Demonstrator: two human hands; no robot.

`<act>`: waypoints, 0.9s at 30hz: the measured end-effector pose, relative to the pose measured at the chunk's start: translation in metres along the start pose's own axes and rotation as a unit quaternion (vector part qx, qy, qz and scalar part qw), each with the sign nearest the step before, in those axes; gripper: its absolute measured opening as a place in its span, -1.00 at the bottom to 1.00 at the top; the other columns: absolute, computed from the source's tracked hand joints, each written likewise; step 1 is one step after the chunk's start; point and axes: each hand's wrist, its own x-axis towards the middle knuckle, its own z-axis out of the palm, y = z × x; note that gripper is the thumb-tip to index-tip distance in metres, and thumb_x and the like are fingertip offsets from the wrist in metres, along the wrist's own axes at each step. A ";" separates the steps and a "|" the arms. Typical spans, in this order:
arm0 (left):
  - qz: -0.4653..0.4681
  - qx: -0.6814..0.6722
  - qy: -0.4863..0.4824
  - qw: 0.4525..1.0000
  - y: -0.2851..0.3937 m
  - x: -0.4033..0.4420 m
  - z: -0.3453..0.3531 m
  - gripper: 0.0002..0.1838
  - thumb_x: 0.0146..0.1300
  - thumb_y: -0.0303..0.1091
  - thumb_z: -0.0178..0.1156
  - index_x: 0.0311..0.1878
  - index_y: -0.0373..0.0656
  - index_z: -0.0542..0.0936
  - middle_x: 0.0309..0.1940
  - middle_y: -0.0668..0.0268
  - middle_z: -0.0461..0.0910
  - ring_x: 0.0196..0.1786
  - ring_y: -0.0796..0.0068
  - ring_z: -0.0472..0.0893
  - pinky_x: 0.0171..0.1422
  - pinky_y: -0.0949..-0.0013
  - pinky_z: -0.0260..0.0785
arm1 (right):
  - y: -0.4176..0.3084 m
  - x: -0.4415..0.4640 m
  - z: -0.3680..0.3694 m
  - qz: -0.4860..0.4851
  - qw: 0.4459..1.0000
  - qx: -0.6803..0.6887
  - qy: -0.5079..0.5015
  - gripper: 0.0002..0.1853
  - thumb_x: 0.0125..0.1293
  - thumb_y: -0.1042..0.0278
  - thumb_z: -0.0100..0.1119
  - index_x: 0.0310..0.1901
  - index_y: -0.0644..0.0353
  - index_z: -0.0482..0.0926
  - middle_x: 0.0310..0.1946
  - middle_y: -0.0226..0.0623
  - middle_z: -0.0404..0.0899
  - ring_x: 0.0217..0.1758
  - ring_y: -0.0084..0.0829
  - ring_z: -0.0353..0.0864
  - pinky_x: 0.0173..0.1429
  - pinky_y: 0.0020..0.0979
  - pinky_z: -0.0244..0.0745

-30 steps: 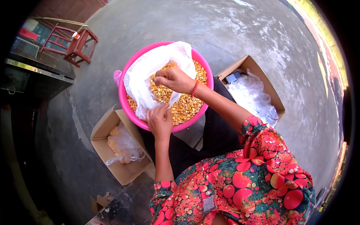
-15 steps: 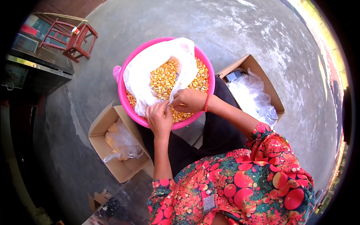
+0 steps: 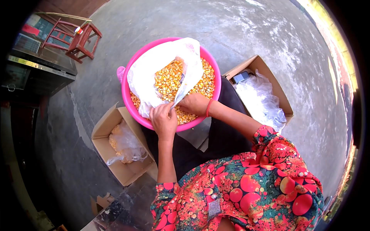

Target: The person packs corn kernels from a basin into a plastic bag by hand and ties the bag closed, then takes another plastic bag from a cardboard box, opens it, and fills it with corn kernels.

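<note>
A pink basin (image 3: 127,101) full of yellow corn kernels (image 3: 208,79) stands before my knees. On the kernels lies a white plastic bag (image 3: 144,67), its mouth spread, with more kernels showing inside. My left hand (image 3: 165,120) pinches the bag's near edge at the basin's front. Just right of it, my right hand (image 3: 195,104) reaches down to the loose kernels beside the bag, fingers curled and their tips partly hidden. Whether kernels or the bag's edge lie in those fingers cannot be made out.
Left of my legs sits an open cardboard box (image 3: 104,133) holding a clear bag (image 3: 129,142) of yellowish contents. Another box (image 3: 283,94) on the right holds clear plastic bags (image 3: 258,94) and a dark blue object (image 3: 241,77). A red wooden chair (image 3: 83,40) stands back left.
My right hand has shifted slightly right and down among the kernels, from close against the bag's edge. My left hand still grips the bag in nearly the same place.
</note>
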 end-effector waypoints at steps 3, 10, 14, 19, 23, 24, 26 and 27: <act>-0.002 0.001 0.001 1.000 0.000 0.000 0.000 -0.80 0.08 -0.42 0.21 -0.20 -0.10 0.68 -0.28 0.33 0.64 -0.09 0.32 0.56 0.27 0.17 0.19 | 0.002 0.002 -0.004 0.008 0.999 0.032 -0.006 -0.78 0.24 0.23 0.04 -0.29 0.19 0.59 -0.42 -0.05 0.63 -0.35 -0.05 0.64 -0.24 -0.12 0.53; -0.005 -0.003 0.001 1.000 0.001 0.000 -0.001 -0.82 0.10 -0.41 0.21 -0.20 -0.08 0.67 -0.28 0.34 0.64 -0.09 0.32 0.56 0.28 0.13 0.18 | -0.006 0.003 -0.039 -0.074 0.993 0.092 -0.020 -0.81 0.25 0.27 0.09 -0.30 0.21 0.57 -0.46 -0.04 0.59 -0.38 -0.01 0.60 -0.22 -0.11 0.48; -0.007 -0.012 -0.001 1.000 0.004 0.001 -0.004 -0.82 0.08 -0.43 0.21 -0.22 -0.09 0.66 -0.30 0.32 0.63 -0.08 0.31 0.55 0.27 0.11 0.18 | -0.013 0.028 -0.069 -0.075 0.983 0.163 0.028 -0.82 0.25 0.29 0.10 -0.37 0.24 0.53 -0.52 0.01 0.54 -0.41 0.01 0.56 -0.25 -0.12 0.44; -0.006 -0.006 0.000 1.000 0.003 0.001 -0.003 -0.82 0.07 -0.43 0.21 -0.23 -0.10 0.66 -0.30 0.31 0.63 -0.10 0.30 0.55 0.26 0.11 0.18 | -0.011 0.071 -0.076 -0.038 0.985 0.126 0.112 -0.84 0.29 0.30 0.11 -0.27 0.22 0.54 -0.43 -0.04 0.56 -0.34 -0.08 0.58 -0.24 -0.20 0.44; -0.006 -0.011 0.019 1.000 0.002 0.000 -0.002 -0.82 0.07 -0.43 0.21 -0.23 -0.10 0.67 -0.30 0.30 0.63 -0.11 0.29 0.55 0.26 0.10 0.18 | -0.010 0.071 -0.080 -0.103 0.971 -0.035 0.214 -0.85 0.27 0.33 0.11 -0.24 0.21 0.57 -0.31 -0.18 0.54 -0.20 -0.12 0.55 -0.07 -0.19 0.42; -0.007 -0.013 0.015 1.000 0.003 0.000 -0.003 -0.82 0.07 -0.44 0.21 -0.23 -0.10 0.67 -0.30 0.30 0.63 -0.11 0.29 0.55 0.26 0.10 0.18 | -0.008 0.067 -0.084 -0.101 0.974 -0.012 0.205 -0.87 0.25 0.36 0.12 -0.24 0.20 0.57 -0.32 -0.18 0.55 -0.21 -0.13 0.56 -0.08 -0.21 0.44; -0.012 -0.017 0.012 1.000 0.004 0.000 -0.004 -0.82 0.07 -0.44 0.20 -0.23 -0.10 0.67 -0.30 0.30 0.63 -0.10 0.29 0.55 0.26 0.10 0.18 | 0.000 0.055 -0.087 -0.089 0.980 0.053 0.168 -0.89 0.21 0.44 0.13 -0.24 0.20 0.57 -0.37 -0.17 0.58 -0.27 -0.16 0.60 -0.16 -0.25 0.48; -0.009 -0.018 0.012 1.000 0.004 0.000 -0.004 -0.82 0.07 -0.44 0.20 -0.23 -0.10 0.67 -0.30 0.30 0.63 -0.10 0.30 0.55 0.27 0.10 0.17 | 0.001 0.043 -0.089 -0.045 0.989 0.057 0.127 -0.89 0.19 0.46 0.12 -0.25 0.19 0.57 -0.44 -0.17 0.60 -0.35 -0.15 0.62 -0.25 -0.26 0.49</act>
